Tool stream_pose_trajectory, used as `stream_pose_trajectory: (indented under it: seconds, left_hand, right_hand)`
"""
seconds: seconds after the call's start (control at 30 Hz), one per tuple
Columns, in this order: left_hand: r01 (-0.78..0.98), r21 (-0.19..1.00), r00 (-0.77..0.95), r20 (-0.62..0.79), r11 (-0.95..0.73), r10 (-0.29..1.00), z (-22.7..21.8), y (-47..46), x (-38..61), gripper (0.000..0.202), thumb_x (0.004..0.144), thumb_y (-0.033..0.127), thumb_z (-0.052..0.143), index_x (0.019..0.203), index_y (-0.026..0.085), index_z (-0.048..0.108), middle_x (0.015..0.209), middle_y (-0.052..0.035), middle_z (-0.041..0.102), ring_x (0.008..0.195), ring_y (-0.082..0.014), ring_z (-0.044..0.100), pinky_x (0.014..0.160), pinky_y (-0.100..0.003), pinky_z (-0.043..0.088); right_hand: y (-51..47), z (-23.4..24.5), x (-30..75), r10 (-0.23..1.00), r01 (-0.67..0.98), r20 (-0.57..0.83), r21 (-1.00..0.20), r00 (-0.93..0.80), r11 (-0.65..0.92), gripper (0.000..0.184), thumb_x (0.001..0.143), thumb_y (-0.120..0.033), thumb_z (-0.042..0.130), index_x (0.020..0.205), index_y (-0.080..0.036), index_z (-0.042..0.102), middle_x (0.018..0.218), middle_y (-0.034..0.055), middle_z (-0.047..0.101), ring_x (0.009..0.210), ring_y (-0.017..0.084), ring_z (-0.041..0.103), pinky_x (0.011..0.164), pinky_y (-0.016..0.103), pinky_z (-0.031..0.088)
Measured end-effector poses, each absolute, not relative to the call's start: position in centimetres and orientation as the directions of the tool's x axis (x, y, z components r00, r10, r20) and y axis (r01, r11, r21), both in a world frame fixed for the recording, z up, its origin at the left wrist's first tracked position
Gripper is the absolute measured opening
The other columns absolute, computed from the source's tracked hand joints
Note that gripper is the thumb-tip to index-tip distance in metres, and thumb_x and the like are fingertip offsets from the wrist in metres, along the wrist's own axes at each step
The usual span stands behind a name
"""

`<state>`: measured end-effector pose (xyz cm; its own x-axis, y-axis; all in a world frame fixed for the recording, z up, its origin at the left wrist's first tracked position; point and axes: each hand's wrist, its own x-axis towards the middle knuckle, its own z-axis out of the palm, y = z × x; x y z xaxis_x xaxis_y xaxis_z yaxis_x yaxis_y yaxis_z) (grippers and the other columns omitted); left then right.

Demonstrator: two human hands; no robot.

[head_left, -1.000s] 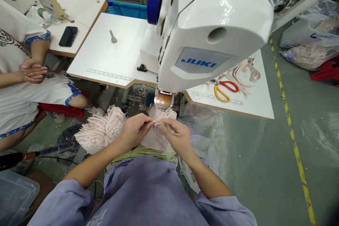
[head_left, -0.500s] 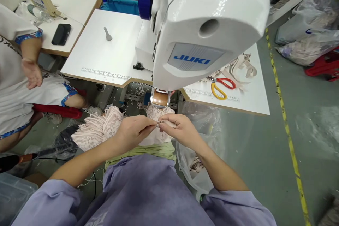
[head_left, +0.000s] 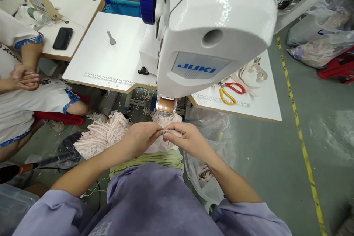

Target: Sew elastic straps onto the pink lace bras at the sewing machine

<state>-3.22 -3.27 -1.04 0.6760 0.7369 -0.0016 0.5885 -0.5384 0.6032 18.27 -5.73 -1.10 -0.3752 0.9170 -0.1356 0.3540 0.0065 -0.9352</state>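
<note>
My left hand (head_left: pixel 141 138) and my right hand (head_left: pixel 186 140) meet in front of my chest, both pinching the edge of a pale pink lace piece (head_left: pixel 166 143). More of the same lace (head_left: pixel 101 136) spreads to the left over my lap. Just beyond my fingertips is the brown post bed (head_left: pixel 166 106) of the white JUKI sewing machine (head_left: pixel 212 25), whose head fills the top of the view. All fingers are closed on the fabric edge.
Red and yellow scissors (head_left: pixel 231 90) and beige strips (head_left: pixel 256 72) lie on the white table (head_left: pixel 116 59) at the right. A person in white sits at the left, hands clasped (head_left: pixel 24 77). A phone (head_left: pixel 63 38) lies on the neighbouring table. Plastic bags (head_left: pixel 210 129) hang beside my right knee.
My hands stayed together on the lace edge, the right hand turning slightly. The person at the left unclasped their hands, then clasped them again.
</note>
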Motion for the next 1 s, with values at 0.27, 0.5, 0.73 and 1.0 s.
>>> stream_pose_trajectory:
  seconds: [0.27,0.5,0.73,1.0]
  left_hand:
    - [0.627,0.549,0.605,0.104,-0.553,0.789,-1.7,-3.4,-2.0,0.032,0.105,0.034,0.032,0.091,0.018,0.056,0.073,-0.0009,0.063,0.064,-0.0151,0.06,0.058,-0.026,0.036]
    - [0.689,0.286,0.625,0.23,-0.666,0.746,-2.7,0.0,-2.6,0.029,0.101,0.024,0.038,0.118,0.02,0.061,0.071,-0.0019,0.063,0.061,-0.0157,0.056,0.054,-0.027,0.033]
    - [0.504,0.049,0.786,0.387,-0.862,0.482,-4.4,2.2,-4.8,0.046,0.092,0.009,0.045,0.135,0.025,0.049,0.088,-0.0025,0.066,0.066,-0.0143,0.055,0.058,-0.029,0.038]
    - [0.658,-0.015,0.733,0.241,-0.753,0.636,-2.1,0.6,-2.9,0.037,0.094,0.013,0.042,0.127,0.021,0.057,0.062,0.0001,0.052,0.055,-0.0162,0.049,0.047,-0.03,0.019]
  right_hand:
    - [-5.0,0.3,18.2,0.94,0.571,0.198,-0.753,-0.279,0.328,0.011,0.092,-0.025,0.061,0.088,-0.021,0.071,0.081,0.0033,0.065,0.074,0.016,0.061,0.064,0.027,0.043]
    - [0.9,1.6,18.7,0.952,0.699,0.001,-0.679,-0.307,0.226,0.021,0.085,-0.022,0.06,0.064,-0.021,0.062,0.058,-0.0024,0.054,0.056,0.012,0.047,0.053,0.028,0.029]
    - [1.4,2.7,18.3,0.951,0.743,-0.026,-0.631,-0.308,0.224,0.03,0.084,-0.018,0.056,0.055,-0.021,0.05,0.049,-0.0041,0.034,0.047,0.011,0.027,0.049,0.03,0.019]
    - [-1.5,-1.9,18.5,0.927,0.797,0.332,-0.506,-0.174,0.33,0.023,0.094,-0.036,0.06,0.114,-0.03,0.071,0.104,0.0092,0.066,0.099,0.028,0.057,0.091,0.045,0.043]
